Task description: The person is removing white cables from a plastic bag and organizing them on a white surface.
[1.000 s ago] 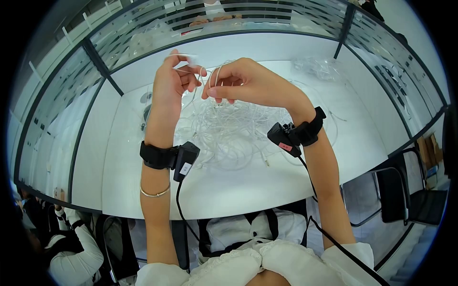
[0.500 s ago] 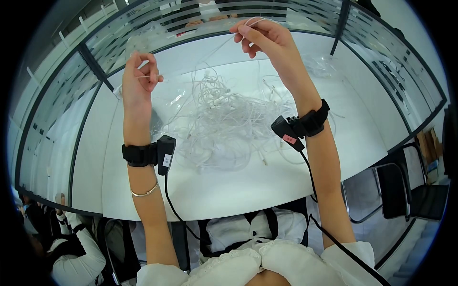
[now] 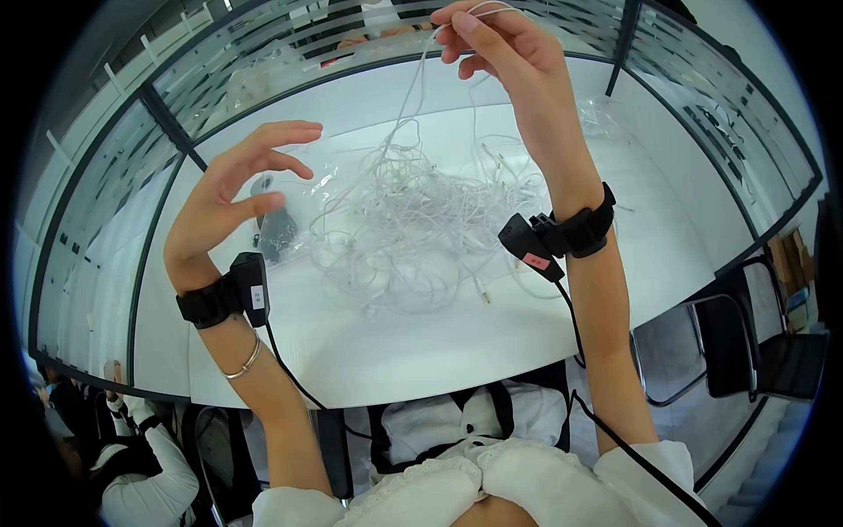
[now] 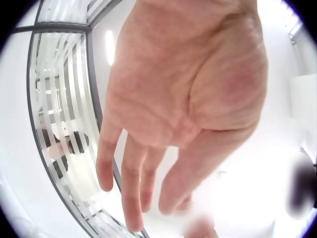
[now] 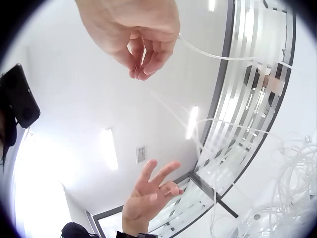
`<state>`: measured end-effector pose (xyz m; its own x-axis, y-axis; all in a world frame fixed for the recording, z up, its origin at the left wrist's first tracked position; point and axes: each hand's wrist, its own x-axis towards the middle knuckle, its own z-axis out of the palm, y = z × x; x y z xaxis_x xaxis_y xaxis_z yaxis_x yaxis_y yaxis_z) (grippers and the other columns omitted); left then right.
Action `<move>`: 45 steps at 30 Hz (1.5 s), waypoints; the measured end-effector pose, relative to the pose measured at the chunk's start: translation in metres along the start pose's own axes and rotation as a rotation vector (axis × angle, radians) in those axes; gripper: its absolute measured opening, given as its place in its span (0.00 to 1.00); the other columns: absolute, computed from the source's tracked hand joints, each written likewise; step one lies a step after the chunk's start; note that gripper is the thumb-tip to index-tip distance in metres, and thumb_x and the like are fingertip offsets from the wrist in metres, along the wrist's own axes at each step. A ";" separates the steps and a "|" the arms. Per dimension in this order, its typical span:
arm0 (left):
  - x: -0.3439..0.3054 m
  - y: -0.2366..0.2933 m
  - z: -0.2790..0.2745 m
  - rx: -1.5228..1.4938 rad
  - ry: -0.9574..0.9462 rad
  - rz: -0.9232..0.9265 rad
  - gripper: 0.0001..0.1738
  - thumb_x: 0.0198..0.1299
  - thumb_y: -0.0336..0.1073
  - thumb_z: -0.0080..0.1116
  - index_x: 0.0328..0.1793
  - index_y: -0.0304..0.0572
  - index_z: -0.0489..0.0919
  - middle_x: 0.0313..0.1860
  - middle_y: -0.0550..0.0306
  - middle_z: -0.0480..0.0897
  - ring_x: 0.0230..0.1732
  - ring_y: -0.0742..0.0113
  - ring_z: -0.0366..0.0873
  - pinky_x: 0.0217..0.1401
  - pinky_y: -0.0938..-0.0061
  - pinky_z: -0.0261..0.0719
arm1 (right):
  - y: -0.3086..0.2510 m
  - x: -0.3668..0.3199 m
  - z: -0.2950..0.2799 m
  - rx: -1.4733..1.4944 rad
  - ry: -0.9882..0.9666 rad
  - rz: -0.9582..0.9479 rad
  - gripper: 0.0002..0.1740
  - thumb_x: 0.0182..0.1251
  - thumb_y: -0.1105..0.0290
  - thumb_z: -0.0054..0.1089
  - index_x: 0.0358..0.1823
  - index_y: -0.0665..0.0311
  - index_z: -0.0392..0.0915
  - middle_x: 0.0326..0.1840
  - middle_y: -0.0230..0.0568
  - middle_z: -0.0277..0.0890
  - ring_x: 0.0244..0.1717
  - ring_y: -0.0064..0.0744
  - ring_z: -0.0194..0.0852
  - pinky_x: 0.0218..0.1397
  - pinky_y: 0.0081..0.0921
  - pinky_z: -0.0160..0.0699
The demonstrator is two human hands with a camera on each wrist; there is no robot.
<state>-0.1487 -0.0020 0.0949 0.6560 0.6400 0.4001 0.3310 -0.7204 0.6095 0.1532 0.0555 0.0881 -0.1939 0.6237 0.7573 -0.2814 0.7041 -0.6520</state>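
Note:
Raised over the far side of the table, my right hand [image 3: 518, 66] pinches a thin white cable [image 3: 421, 81] between thumb and fingers. From there the cable hangs down into a tangled pile of white cables [image 3: 408, 206] on the white table. In the right wrist view the fingertips of that right hand [image 5: 141, 67] come together, with the cable [image 5: 213, 55] trailing off to the side. To the left of the pile, my left hand [image 3: 230, 195] holds nothing, its fingers spread and the thumb apart. Its palm [image 4: 163, 84] fills the left wrist view.
A dark grey object [image 3: 279, 230] lies by the left hand, with clear plastic [image 3: 320, 180] around it. Another crumpled clear bag [image 3: 597, 119] sits at the back right. White panels topped with striped glass [image 3: 263, 83] border the table. A chair [image 3: 729, 351] stands at the right.
The hands have come apart. My right hand rose up and away, drawing the cable out of the pile. My left hand moved left, its fingers opening and letting go of the strand.

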 end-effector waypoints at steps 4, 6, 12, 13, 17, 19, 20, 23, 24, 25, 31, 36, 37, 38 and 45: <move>0.022 0.002 0.017 -0.091 0.080 -0.052 0.15 0.68 0.34 0.50 0.55 0.33 0.77 0.52 0.53 0.80 0.49 0.64 0.78 0.57 0.72 0.74 | -0.008 -0.004 0.007 0.027 -0.007 -0.011 0.13 0.73 0.66 0.54 0.46 0.69 0.80 0.38 0.35 0.80 0.37 0.21 0.76 0.37 0.17 0.72; 0.039 -0.002 0.043 -0.136 0.197 -0.068 0.12 0.66 0.34 0.52 0.51 0.35 0.78 0.49 0.55 0.81 0.48 0.67 0.78 0.55 0.72 0.74 | -0.010 -0.004 0.008 0.036 -0.024 -0.029 0.13 0.73 0.66 0.54 0.46 0.69 0.80 0.38 0.35 0.80 0.38 0.22 0.76 0.36 0.17 0.73; 0.057 0.005 0.074 -0.036 0.225 -0.082 0.06 0.62 0.32 0.58 0.40 0.35 0.80 0.34 0.59 0.82 0.37 0.72 0.79 0.47 0.76 0.74 | -0.022 -0.004 0.010 0.037 -0.027 -0.055 0.13 0.73 0.67 0.55 0.47 0.69 0.80 0.38 0.35 0.80 0.37 0.22 0.76 0.35 0.17 0.72; 0.056 0.007 0.074 -0.045 0.234 -0.080 0.06 0.62 0.31 0.58 0.38 0.35 0.80 0.32 0.60 0.82 0.35 0.73 0.78 0.45 0.77 0.74 | -0.023 -0.004 0.010 0.049 -0.030 -0.071 0.12 0.72 0.67 0.55 0.47 0.69 0.80 0.38 0.35 0.80 0.37 0.22 0.76 0.35 0.17 0.72; 0.059 0.002 0.075 0.001 0.452 0.032 0.07 0.62 0.31 0.59 0.40 0.35 0.81 0.33 0.59 0.83 0.36 0.73 0.79 0.45 0.78 0.75 | -0.029 -0.006 0.009 0.057 -0.023 -0.128 0.12 0.73 0.67 0.54 0.47 0.69 0.79 0.38 0.35 0.80 0.36 0.21 0.76 0.34 0.16 0.72; 0.057 0.005 0.073 -0.070 0.550 0.027 0.06 0.62 0.30 0.59 0.39 0.33 0.81 0.34 0.58 0.83 0.36 0.72 0.81 0.45 0.78 0.76 | -0.032 -0.006 0.009 0.004 -0.024 -0.097 0.12 0.73 0.67 0.54 0.46 0.69 0.79 0.37 0.35 0.80 0.35 0.21 0.75 0.33 0.16 0.71; 0.057 0.007 0.073 -0.097 0.602 0.022 0.06 0.62 0.29 0.59 0.39 0.32 0.81 0.34 0.58 0.83 0.35 0.71 0.81 0.45 0.78 0.76 | -0.033 -0.006 0.009 -0.022 -0.027 -0.083 0.12 0.73 0.67 0.53 0.46 0.69 0.79 0.37 0.35 0.80 0.35 0.20 0.75 0.33 0.15 0.71; 0.055 0.009 0.069 -0.078 0.697 0.021 0.06 0.63 0.30 0.59 0.41 0.33 0.81 0.33 0.56 0.84 0.34 0.71 0.81 0.44 0.79 0.75 | -0.032 -0.008 0.011 -0.085 -0.027 0.055 0.12 0.74 0.67 0.52 0.44 0.68 0.79 0.37 0.35 0.80 0.34 0.19 0.75 0.32 0.14 0.70; 0.053 0.010 0.066 -0.046 0.700 0.006 0.07 0.64 0.31 0.59 0.42 0.33 0.81 0.34 0.56 0.84 0.35 0.72 0.80 0.44 0.79 0.74 | -0.029 -0.008 0.011 -0.104 -0.014 0.100 0.12 0.74 0.66 0.51 0.44 0.67 0.79 0.37 0.35 0.80 0.32 0.18 0.74 0.32 0.13 0.69; 0.051 0.012 0.064 -0.015 0.704 -0.007 0.08 0.64 0.31 0.59 0.43 0.33 0.81 0.34 0.56 0.84 0.36 0.73 0.80 0.43 0.80 0.73 | -0.024 -0.007 0.011 -0.113 -0.045 0.096 0.12 0.74 0.65 0.51 0.45 0.67 0.79 0.37 0.35 0.80 0.32 0.18 0.75 0.32 0.14 0.70; 0.053 0.017 0.066 -0.021 0.725 -0.039 0.08 0.64 0.34 0.57 0.39 0.36 0.80 0.32 0.56 0.84 0.35 0.72 0.80 0.43 0.79 0.72 | 0.006 -0.003 0.008 -0.087 -0.115 -0.028 0.15 0.72 0.60 0.53 0.43 0.65 0.80 0.40 0.36 0.83 0.36 0.22 0.79 0.37 0.18 0.75; 0.049 0.002 0.060 -0.245 0.264 -0.044 0.09 0.63 0.35 0.52 0.33 0.38 0.75 0.34 0.56 0.82 0.38 0.68 0.80 0.46 0.74 0.72 | -0.027 -0.004 0.006 0.024 0.128 -0.014 0.16 0.76 0.62 0.49 0.45 0.70 0.77 0.32 0.36 0.78 0.33 0.23 0.79 0.35 0.17 0.77; 0.049 0.001 0.061 -0.315 0.148 -0.058 0.10 0.62 0.36 0.51 0.31 0.38 0.74 0.35 0.56 0.81 0.39 0.66 0.80 0.47 0.73 0.72 | -0.029 -0.005 0.006 0.034 0.127 -0.049 0.16 0.76 0.62 0.49 0.45 0.70 0.77 0.32 0.37 0.78 0.32 0.23 0.79 0.34 0.17 0.77; 0.050 0.001 0.061 -0.313 0.114 -0.064 0.09 0.63 0.36 0.51 0.35 0.38 0.74 0.36 0.56 0.81 0.39 0.66 0.80 0.46 0.74 0.72 | -0.033 -0.008 0.007 0.043 0.126 -0.083 0.16 0.76 0.62 0.49 0.45 0.70 0.77 0.31 0.37 0.78 0.32 0.23 0.79 0.34 0.17 0.77; 0.056 0.014 0.080 -0.438 0.004 -0.123 0.07 0.62 0.30 0.55 0.44 0.37 0.73 0.38 0.55 0.81 0.40 0.68 0.80 0.46 0.75 0.76 | -0.058 -0.011 0.009 -0.028 0.186 -0.284 0.16 0.77 0.62 0.47 0.47 0.70 0.76 0.30 0.35 0.78 0.29 0.22 0.79 0.31 0.15 0.77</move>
<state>-0.0532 0.0019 0.0709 0.6270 0.7153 0.3085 0.0875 -0.4582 0.8845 0.1633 0.0050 0.1178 0.0639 0.4506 0.8904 -0.2735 0.8660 -0.4186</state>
